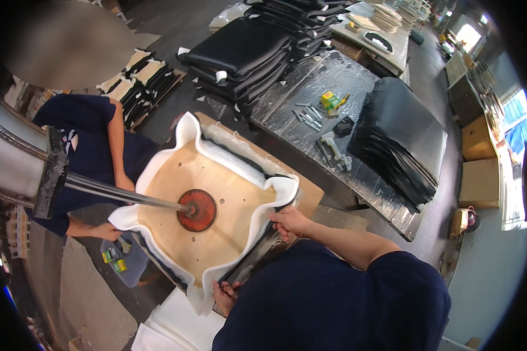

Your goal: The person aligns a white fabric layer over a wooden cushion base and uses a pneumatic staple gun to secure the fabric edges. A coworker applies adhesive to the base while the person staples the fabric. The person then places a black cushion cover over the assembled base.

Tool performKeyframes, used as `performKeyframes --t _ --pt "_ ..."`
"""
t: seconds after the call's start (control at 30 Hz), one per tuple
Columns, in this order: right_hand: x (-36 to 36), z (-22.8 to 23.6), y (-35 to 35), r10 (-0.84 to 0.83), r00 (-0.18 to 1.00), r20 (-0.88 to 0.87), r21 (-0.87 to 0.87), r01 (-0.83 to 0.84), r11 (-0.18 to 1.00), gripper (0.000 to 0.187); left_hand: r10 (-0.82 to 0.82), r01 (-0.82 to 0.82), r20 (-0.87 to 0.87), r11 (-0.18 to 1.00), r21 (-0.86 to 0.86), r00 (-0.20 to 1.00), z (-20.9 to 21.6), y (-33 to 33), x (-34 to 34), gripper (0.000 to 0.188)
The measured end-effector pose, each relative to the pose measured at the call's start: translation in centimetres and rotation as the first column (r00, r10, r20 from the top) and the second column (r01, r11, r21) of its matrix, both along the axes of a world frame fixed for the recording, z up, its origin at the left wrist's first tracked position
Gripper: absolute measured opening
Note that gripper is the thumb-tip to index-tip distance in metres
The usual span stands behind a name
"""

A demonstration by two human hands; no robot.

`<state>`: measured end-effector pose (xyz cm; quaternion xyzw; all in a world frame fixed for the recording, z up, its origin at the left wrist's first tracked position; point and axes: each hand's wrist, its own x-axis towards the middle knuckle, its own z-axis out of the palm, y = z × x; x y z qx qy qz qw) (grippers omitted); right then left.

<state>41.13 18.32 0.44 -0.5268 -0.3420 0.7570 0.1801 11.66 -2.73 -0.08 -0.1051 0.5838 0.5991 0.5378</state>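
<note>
A plywood seat board (234, 196) lies in front of me, with white padding (187, 130) curling up around its rim and peaking at the corners. Black cover material (231, 153) shows along the outside of the padding. A red round disc (197, 217) on the end of a metal rod (123, 190) presses on the board's middle. My right hand (291, 222) is closed on the cover's edge near the right corner. Lower down, my left hand (225, 296) has its fingers curled round the cover's edge beside the near corner; its fingertips are partly hidden.
Opposite, a co-worker's hands (106, 231) are at the left side of the seat. A metal-topped table (287, 93) holds a black sheet stack (401, 131), a staple gun (334, 146) and a yellow-green box (330, 100). Black cushions (240, 50) are piled behind. White sheets (175, 322) lie below.
</note>
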Motion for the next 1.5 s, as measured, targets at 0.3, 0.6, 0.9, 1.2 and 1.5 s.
performKeyframes --t 0.3,0.6,0.9,1.2,1.5 --pt "9.6 3.8 0.0 0.023 0.995 -0.096 0.113 -0.012 0.994 0.072 -0.472 0.611 -0.501 0.776 0.154 0.726 3.8 3.0 3.7 0.036" --pt "26.4 -6.0 7.9 -0.504 0.842 0.191 0.053 0.504 0.862 0.038 -0.236 0.676 -0.816 0.464 -0.572 -0.528 4.8 14.7 14.3 0.044" --pt "36.6 -22.8 24.5 -0.306 0.446 0.841 0.268 0.147 0.952 0.056 -0.593 0.46 -0.646 0.457 -0.761 -0.48 4.8 18.6 17.1 0.027" --pt "37.9 -26.2 29.9 -0.249 0.512 0.822 0.215 0.125 0.968 0.066 -0.665 0.432 -0.644 0.488 -0.759 -0.38 4.4 22.2 19.3 0.031" --pt "34.7 -16.1 24.9 -0.439 0.788 0.431 0.421 0.255 0.871 0.064 -0.551 0.465 -0.708 0.535 -0.706 -0.442 5.0 20.0 18.3 0.017"
